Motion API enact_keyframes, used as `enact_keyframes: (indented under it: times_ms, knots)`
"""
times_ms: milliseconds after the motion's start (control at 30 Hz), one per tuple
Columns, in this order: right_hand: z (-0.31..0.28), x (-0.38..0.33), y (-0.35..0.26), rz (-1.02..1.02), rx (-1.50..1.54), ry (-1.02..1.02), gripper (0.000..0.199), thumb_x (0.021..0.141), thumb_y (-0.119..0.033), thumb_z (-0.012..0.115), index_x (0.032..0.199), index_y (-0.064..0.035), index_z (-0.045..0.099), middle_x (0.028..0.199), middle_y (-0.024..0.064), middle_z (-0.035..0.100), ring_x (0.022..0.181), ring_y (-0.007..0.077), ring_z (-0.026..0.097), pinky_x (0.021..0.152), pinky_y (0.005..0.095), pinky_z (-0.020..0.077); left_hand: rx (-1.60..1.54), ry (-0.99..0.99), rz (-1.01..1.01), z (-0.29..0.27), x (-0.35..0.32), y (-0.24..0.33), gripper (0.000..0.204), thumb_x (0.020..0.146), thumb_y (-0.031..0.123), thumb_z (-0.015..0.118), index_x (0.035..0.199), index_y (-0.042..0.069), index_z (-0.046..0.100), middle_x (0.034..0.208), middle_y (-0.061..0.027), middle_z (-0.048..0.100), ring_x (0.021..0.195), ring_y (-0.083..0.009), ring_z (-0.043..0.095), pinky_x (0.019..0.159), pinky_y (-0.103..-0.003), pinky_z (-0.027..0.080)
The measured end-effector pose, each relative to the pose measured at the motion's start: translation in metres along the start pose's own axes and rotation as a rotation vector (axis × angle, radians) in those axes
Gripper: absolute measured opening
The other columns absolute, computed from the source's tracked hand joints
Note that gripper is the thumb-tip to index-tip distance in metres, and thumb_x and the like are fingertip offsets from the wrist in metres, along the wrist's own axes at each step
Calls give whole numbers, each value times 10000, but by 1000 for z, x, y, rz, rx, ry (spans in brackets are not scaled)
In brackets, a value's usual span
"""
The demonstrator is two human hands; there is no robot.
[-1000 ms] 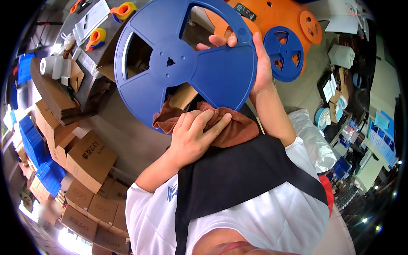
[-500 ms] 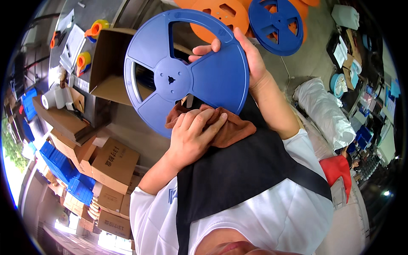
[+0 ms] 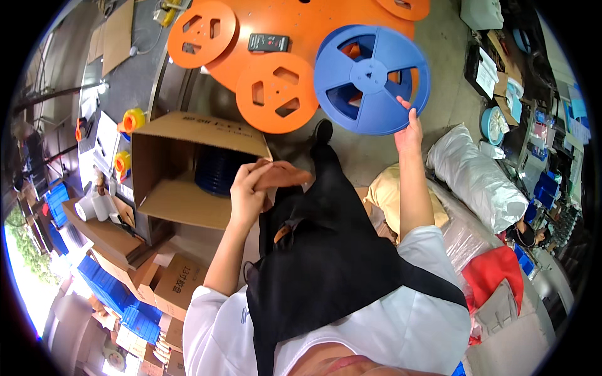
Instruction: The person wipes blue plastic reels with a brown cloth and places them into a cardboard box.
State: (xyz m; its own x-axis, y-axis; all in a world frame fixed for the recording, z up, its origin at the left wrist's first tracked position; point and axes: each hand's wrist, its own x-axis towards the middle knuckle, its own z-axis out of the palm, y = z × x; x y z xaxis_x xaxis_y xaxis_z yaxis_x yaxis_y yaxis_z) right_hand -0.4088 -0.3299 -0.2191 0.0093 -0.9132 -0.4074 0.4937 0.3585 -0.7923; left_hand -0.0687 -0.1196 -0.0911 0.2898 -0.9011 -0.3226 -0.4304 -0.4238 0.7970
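The blue, round plastic reel [image 3: 371,66] at one o'clock is plain, one even shade. Toward twelve, the orange, flat round plastic disc [image 3: 277,93] is solid-coloured, and beyond it the black, rectangular plastic handset [image 3: 260,41] bears small pale and reddish marks. The reddish-brown, folded fabric cloth [image 3: 282,175] near the centre is unpatterned. At ten, the tan, boxy cardboard carton [image 3: 188,130] carries dark lettering. The black, broad fabric apron [image 3: 313,269] at six crosses a white, short-sleeved fabric shirt [image 3: 370,319]. The long, silvery-white plastic bag [image 3: 473,178] at three shows bright creases.

Hands [image 3: 248,193] holding brown cloth [image 3: 282,176], blue reel [image 3: 372,86]
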Motion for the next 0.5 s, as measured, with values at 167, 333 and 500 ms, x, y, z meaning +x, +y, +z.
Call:
enact_keyframes:
  times_ms: [167, 333, 500]
  knots:
    - [-57, 50, 36, -13, -419, 407, 320, 925, -227, 548, 1101, 40, 569, 1095, 120, 599, 1000, 233, 559, 915, 366, 426, -166, 89, -129, 45, 60, -47, 349, 768, -59, 561, 1087, 47, 656, 976, -95, 583, 848, -208, 602, 719, -256, 484]
    - [-72, 71, 34, 182, -1357, 407, 541, 786, -368, 692, 1141, 14, 547, 1085, 194, 585, 1018, 372, 547, 904, 412, 417, -365, 51, -530, 76, 71, -11, 293, 778, -26, 610, 1061, 30, 657, 916, -80, 589, 853, -187, 606, 743, -272, 485]
    - [-72, 96, 44, -178, -1278, 509, 494, 793, -150, 681, 1212, 12, 474, 1243, 215, 475, 1156, 376, 444, 981, 429, 368, -228, 86, -316, 88, 70, -20, 255, 790, 40, 637, 1044, 46, 665, 995, -105, 621, 940, -237, 615, 805, -308, 479]
